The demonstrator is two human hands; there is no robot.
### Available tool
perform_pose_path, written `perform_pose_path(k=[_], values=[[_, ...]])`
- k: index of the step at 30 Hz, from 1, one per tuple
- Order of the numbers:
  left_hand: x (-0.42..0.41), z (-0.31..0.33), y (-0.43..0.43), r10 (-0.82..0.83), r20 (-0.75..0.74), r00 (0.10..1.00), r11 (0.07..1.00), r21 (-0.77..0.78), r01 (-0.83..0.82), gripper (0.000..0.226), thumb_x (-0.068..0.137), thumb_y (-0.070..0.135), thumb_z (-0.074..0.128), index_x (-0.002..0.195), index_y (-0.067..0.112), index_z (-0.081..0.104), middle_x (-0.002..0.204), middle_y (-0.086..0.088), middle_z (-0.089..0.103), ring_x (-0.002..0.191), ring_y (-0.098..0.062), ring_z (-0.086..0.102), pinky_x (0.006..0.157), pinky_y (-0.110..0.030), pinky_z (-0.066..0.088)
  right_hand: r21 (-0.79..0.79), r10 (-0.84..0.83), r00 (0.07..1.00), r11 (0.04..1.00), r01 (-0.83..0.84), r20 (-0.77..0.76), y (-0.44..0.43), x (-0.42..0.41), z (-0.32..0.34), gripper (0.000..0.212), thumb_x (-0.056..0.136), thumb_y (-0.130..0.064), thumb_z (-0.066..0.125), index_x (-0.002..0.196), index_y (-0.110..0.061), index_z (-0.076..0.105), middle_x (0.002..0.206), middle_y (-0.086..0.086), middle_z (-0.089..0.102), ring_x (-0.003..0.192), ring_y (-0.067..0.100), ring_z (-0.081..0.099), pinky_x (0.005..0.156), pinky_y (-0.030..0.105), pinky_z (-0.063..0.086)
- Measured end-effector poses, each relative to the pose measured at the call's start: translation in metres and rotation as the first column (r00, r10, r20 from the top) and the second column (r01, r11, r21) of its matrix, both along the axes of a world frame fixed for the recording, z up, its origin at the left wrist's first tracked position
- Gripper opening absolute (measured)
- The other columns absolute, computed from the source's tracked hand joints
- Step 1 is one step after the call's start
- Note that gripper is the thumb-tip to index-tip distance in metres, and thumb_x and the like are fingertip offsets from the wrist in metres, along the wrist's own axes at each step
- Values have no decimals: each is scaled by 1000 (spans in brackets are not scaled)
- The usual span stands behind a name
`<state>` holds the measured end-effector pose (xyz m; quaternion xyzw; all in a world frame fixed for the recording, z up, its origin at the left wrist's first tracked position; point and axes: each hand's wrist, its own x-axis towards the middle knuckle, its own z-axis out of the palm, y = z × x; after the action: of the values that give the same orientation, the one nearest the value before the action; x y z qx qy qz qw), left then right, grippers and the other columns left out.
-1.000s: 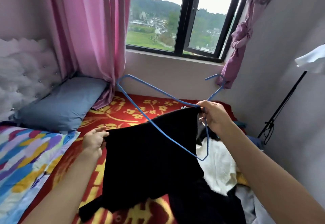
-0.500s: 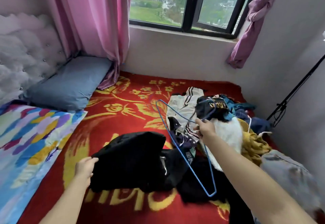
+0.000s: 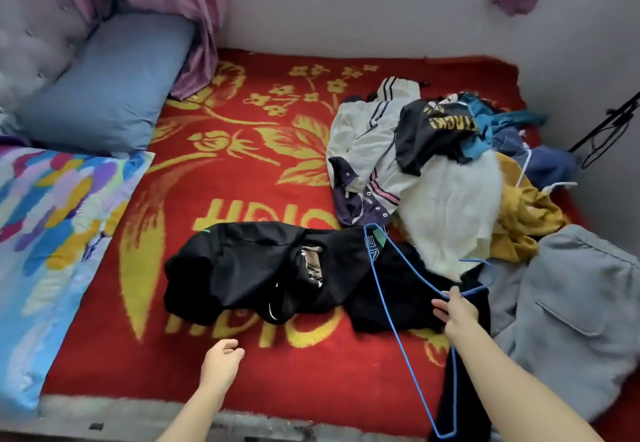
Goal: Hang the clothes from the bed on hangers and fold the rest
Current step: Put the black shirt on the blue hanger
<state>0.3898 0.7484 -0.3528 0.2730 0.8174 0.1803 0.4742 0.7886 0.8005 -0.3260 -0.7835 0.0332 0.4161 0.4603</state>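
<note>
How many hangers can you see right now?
2. A blue hanger is held by the right hand over the black clothes; what looks like a white hanger pokes out beside the yellow garment. More may be buried.

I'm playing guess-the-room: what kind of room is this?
Most likely a bedroom: a blue pillow sits by a padded headboard, and a red flowered blanket is spread out with a pile of clothes on it.
</note>
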Motion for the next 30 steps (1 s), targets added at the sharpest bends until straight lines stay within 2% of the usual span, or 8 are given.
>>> perform_pose_path(k=[3, 6, 9, 11, 15, 21, 25, 30], values=[[14, -8, 4, -22, -3, 1000, 1000, -16, 22, 22, 85, 2, 59, 107, 3, 62, 104, -20, 63, 84, -34, 58, 70, -33, 39, -83, -56, 997, 995, 52, -55, 6, 13, -24, 36, 101, -31, 35, 80, -7, 52, 75, 10, 54, 44, 18, 56, 58, 27, 46], [23, -12, 11, -49, -3, 999, 999, -15, 49, 19, 87, 4, 57, 106, 7, 60, 103, -15, 63, 85, -27, 56, 73, -31, 39, -283, -19, 1000, 959, 15, -11, 5, 8, -46, 31, 97, -22, 42, 112, 0, 58, 95, 16, 59, 85, 35, 59, 75, 37, 48], [27, -9, 23, -103, -34, 994, 995, 11, 103, 20, 89, 7, 55, 108, 12, 60, 105, -10, 61, 94, -26, 59, 78, -32, 43, -521, 378, 925, 799, -301, 46, 7, -23, -65, 39, 91, -17, 49, 119, 9, 55, 124, 26, 55, 113, 40, 52, 95, 40, 41], [27, -6, 32, -126, -60, 990, 990, 51, 129, 21, 89, 6, 55, 108, 12, 62, 104, -8, 62, 95, -22, 58, 78, -31, 41, -588, 692, 721, 598, -544, 36, 19, -56, -67, 37, 89, -21, 49, 118, -1, 59, 126, 22, 55, 116, 38, 51, 96, 37, 41], [25, 4, 58, -117, -14, 993, 983, 142, 118, 21, 89, 2, 54, 105, 12, 63, 102, -6, 63, 97, -20, 59, 82, -27, 40, -450, 928, 370, 350, -821, 46, 44, -133, -76, 34, 88, -22, 51, 120, -14, 60, 127, 9, 54, 118, 27, 50, 94, 31, 42], [-6, 8, 83, -181, -220, 958, 924, 295, 243, 29, 84, -2, 62, 111, 8, 64, 110, -7, 60, 103, -23, 54, 88, -32, 41, -319, 926, 375, 372, -872, 54, 64, -231, -112, 71, 86, -30, 61, 145, -11, 26, 152, 9, 26, 131, 23, 41, 100, 29, 37], [-44, 1, 93, -337, -640, 691, 787, 211, 579, 70, 55, 5, 88, 121, 5, 62, 126, -24, 54, 112, -47, 50, 85, -54, 46, -435, 923, 381, 368, -822, 60, 78, -256, -136, 93, 85, -32, 65, 151, -22, 1, 159, 6, 2, 131, 28, 42, 97, 33, 39], [-74, -22, 103, -624, -758, 190, 363, -66, 929, 113, 23, 34, 96, 128, 17, 55, 126, -24, 57, 111, -45, 57, 81, -58, 48, -546, 876, 459, 460, -700, 151, 78, -245, -145, 36, 86, -6, 48, 121, -13, 56, 119, 12, 61, 108, 30, 56, 81, 29, 42]])
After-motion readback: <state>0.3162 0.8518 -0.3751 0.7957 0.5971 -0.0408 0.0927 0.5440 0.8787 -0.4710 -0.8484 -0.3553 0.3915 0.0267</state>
